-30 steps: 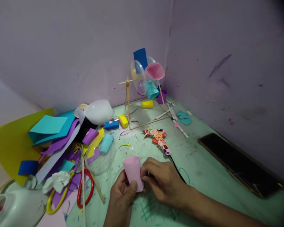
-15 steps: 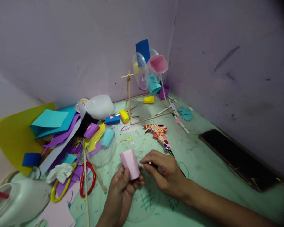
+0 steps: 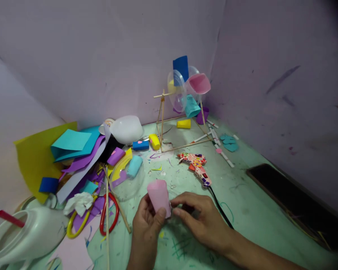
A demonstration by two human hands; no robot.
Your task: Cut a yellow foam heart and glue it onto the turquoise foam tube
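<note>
A small pink paper cup (image 3: 159,195), wider at its top, stands tilted in my left hand (image 3: 148,227), whose thumb presses on its front near the bottom. My right hand (image 3: 204,217) is at the cup's right edge, thumb and index finger nearly together; whatever is between the fingertips is too small to make out. Beyond my hands lies a floral hot glue gun (image 3: 195,165) with a black cord. Farther back stands a stick frame (image 3: 162,120) bearing clear plastic discs with a blue piece (image 3: 181,70), a pink cup (image 3: 199,83) and a teal cup (image 3: 192,106).
Coloured paper (image 3: 39,161), red-handled scissors (image 3: 109,214), yellow-handled scissors (image 3: 78,225), sticks and a white container (image 3: 36,232) crowd the left. A clear lid (image 3: 128,183) holds paper pieces. At the right lies a dark phone (image 3: 293,202); rolled paper sticks (image 3: 224,154) are farther back.
The view has shifted, so the scene sits farther right and lower. My left thumb has moved lower on the pink cup, and my right fingertips are now right at its edge.
</note>
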